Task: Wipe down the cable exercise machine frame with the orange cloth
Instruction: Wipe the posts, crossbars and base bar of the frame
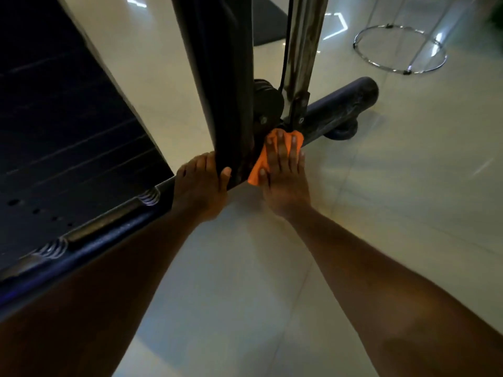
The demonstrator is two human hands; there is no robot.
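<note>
The cable machine's black upright post (217, 77) rises from a dark round base bar (340, 110) that lies across the pale floor. My left hand (200, 186) grips the foot of the post, thumb on its near face. My right hand (283, 172) lies flat with straight fingers on the orange cloth (258, 167), pressing it onto the base bar just right of the post. A black pulley (268, 102) and a chrome guide rod (304, 44) stand right behind the cloth.
A black floor plate (68, 131) of the machine fills the left side. A chrome ring base (400, 49) stands on the glossy tiles at the back right. A dark mat (268, 23) lies behind the post. A rubber foot (343, 131) sits under the bar's end.
</note>
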